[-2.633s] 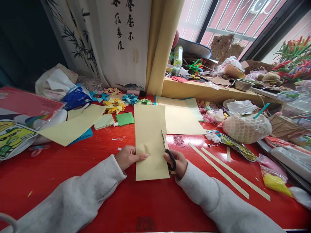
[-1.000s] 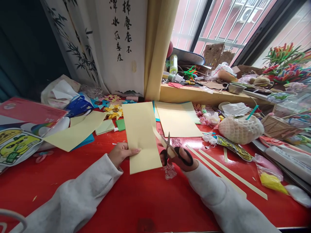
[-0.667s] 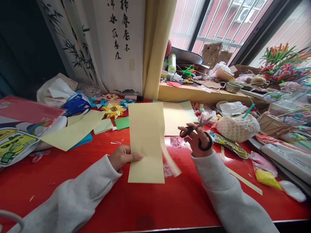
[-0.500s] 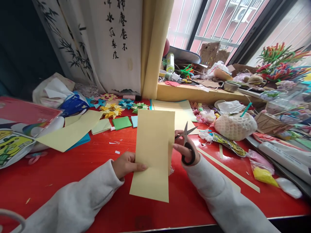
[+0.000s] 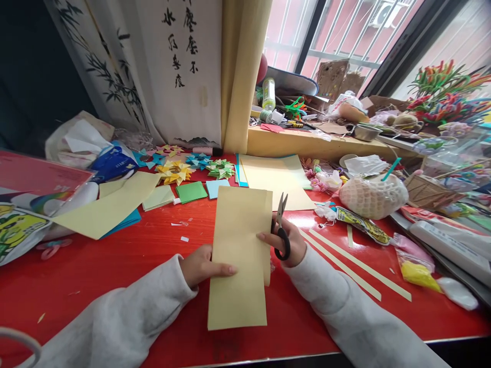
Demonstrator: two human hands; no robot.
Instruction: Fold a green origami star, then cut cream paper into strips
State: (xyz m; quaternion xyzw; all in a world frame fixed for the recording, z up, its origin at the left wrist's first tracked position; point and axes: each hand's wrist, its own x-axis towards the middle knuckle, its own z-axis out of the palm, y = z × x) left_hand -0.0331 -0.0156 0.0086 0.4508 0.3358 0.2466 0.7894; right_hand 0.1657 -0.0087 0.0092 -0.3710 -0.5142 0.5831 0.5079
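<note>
My left hand grips the left edge of a pale yellow sheet of paper, thumb on its front face. The sheet stands up over the red table, and a second layer of the same colour shows behind its right edge. My right hand holds a pair of scissors with black handles, the blades pointing up and slightly apart. A finger of that hand rests on the sheet's right side. The fingers behind the paper are hidden.
Two long paper strips lie right of my right wrist. Behind the paper are folded paper flowers, green paper squares and larger yellow sheets. A net-wrapped white object with a straw stands at the right, near a cluttered windowsill.
My right hand has moved left with the scissors, its finger now over the sheet's front. The scissor blades are closer together. The paper has shifted slightly down and stands straighter.
</note>
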